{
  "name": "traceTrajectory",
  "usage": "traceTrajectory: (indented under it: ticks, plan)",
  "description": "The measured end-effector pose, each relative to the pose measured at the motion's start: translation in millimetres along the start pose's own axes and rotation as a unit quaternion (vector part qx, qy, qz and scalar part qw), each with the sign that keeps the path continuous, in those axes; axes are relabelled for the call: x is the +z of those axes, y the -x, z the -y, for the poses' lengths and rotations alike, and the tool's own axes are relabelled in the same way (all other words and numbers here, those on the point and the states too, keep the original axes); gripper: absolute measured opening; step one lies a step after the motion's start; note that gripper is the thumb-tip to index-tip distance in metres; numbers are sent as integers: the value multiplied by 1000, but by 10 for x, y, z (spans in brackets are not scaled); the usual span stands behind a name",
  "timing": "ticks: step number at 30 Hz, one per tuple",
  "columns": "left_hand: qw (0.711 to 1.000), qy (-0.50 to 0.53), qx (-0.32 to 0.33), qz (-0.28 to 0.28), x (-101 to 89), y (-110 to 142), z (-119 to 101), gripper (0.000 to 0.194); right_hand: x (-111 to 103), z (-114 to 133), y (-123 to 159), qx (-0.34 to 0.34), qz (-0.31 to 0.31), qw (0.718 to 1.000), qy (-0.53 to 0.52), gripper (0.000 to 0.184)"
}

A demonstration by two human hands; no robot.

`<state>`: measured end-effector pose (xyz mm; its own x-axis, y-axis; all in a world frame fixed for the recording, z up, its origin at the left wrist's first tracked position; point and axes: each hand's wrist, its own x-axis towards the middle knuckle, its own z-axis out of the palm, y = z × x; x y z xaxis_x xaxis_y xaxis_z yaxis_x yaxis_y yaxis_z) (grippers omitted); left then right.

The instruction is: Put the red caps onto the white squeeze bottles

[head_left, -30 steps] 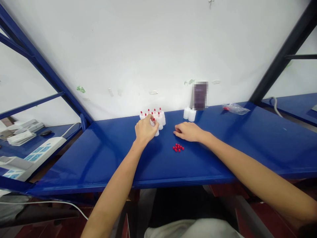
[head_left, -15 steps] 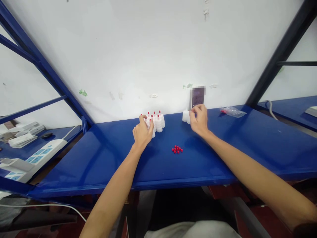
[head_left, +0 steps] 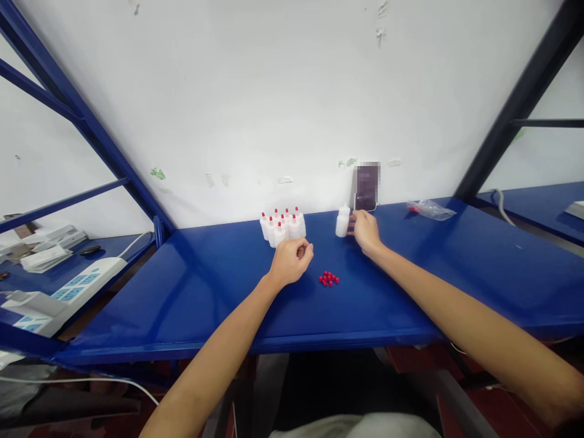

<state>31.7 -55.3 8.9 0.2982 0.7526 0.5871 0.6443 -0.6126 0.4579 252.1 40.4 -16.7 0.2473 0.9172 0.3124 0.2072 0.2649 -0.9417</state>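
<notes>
Right grip, parted, meets a cylindrical white bottle; left grip pinched, contents unclear.

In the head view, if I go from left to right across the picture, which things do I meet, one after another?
Power strip → capped bottles → loose red caps → right hand → plastic bag.

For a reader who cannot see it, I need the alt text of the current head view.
Over a blue table, a person's right hand is at two white bottles; the left hand, fingers curled, is between a group of red-capped bottles and some loose red caps. Behind, a dark panel stands against a white wall.
</notes>
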Motion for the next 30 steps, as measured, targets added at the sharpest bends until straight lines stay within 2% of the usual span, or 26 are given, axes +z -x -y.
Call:
traceTrajectory:
  ticks: [2, 4, 7, 9, 13, 15, 17, 19, 24, 27, 30]
  plan:
    - [1000, -4, -20, 10, 20, -12, 31, 36, 91, 106, 135, 66, 37, 996, -50, 20]
    - [998, -11, -55, 7, 33, -16, 51, 40, 162, 188, 239, 74, 81, 992, -58, 19]
    - [994, 7, -112, -8, 44, 7, 46, 29, 186, 237, 304, 24, 118, 993, -22, 29]
    - [992, 11, -127, -18, 51, 31, 31, 18, 160, 235, 305, -19, 159, 987, 2, 34]
    - [990, -13, -139, 10, 78, 53, 19, 38, 112, 228, 298, -67, 259, 963, 35, 34]
    - [988, -31, -147, 39, 90, 46, 27, 44, 114, 229, 301, -71, 276, 957, 48, 31]
    - [986, -52, -149, 61, 94, 32, 35, 43, 122, 223, 297, -73, 259, 961, 62, 27]
    - [987, -57, -124, 81, 88, 18, 41, 34, 124, 206, 279, -83, 214, 970, 85, 24]
    - [987, 31, 17, 154, 56, -19, 60, 31, 88, 138, 188, -157, 108, 966, 177, 20]
    - [978, 87, 72, 172, 22, -26, 79, 29, 67, 92, 143, -187, 91, 957, 202, 22]
    - [980, 85, 85, 157, -36, -3, 90, 27, 61, 55, 119, -222, 103, 945, 218, 24]
